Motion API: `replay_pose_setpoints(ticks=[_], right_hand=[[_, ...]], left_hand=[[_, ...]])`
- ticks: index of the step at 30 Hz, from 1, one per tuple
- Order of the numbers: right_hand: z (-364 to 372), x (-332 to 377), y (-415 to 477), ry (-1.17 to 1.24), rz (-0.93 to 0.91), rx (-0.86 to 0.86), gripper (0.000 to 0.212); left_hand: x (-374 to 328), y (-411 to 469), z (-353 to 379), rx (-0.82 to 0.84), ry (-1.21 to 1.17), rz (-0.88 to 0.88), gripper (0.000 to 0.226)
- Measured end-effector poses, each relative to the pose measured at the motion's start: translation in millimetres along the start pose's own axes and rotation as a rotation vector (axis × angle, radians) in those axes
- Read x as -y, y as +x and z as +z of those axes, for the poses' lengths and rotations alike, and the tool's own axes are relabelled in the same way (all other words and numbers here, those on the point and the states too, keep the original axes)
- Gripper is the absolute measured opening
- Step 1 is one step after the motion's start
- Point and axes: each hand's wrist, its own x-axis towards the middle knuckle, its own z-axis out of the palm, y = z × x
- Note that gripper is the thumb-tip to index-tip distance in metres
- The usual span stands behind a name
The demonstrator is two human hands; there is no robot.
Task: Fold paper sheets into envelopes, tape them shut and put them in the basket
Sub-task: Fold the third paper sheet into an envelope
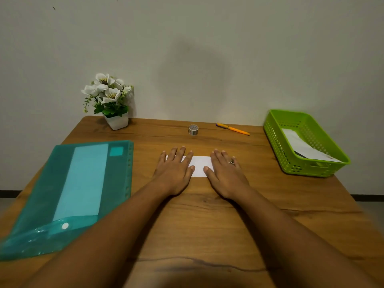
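In the head view, one folded white paper sheet [200, 165] is seen lying on the wooden surface [197, 215], pressed flat under two hands. The left hand [174, 169] is laid on its left end and the right hand [225, 173] on its right end. The grip of each is open, with fingers straight and nothing clasped. The creasing is judged to be under way or nearly done. No tape is seen on the sheet, so taping and placing in the basket are left. One tape roll [193, 129] stands beyond the sheet, untouched, and one orange pen [232, 129] lies beyond it to the right. One green basket [274, 142] sits well to the right of the sheet. White folded paper [301, 146] is already held in it and is judged to be finished work, though whether it is one piece or more cannot be told. One teal folder [41, 194] lies to the left of the sheet, with pale paper inside that cannot be counted. One potted flower [116, 121] stands beyond the sheet, to the left.
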Motion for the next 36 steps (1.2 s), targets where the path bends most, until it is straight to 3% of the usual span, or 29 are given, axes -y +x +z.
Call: replay_pose_setpoints(ticks=[5,17,21,27,36], right_hand=[[-3.3,-29.9,-7.1,-0.021,0.107,0.036,0.077],[-9.8,-30.0,-8.2,-0.034,0.129,0.084,0.077],[-19.3,-9.6,-9.0,-0.060,0.128,0.097,0.077],[-29.6,90.7,-8.9,0.008,-0.170,0.066,0.073],[-19.5,271.9,-30.0,0.086,-0.663,0.105,0.061]], left_hand=[[4.6,-3.7,0.1,0.016,0.003,-0.031,0.069],[15.9,-18.1,-10.6,0.058,-0.008,-0.052,0.071],[36.6,-45.3,-27.5,-0.029,-0.114,-0.043,0.067],[101.3,-113.7,-63.9,-0.150,-0.183,-0.189,0.063],[180.2,-235.7,-92.5,-0.137,-0.300,-0.401,0.044]])
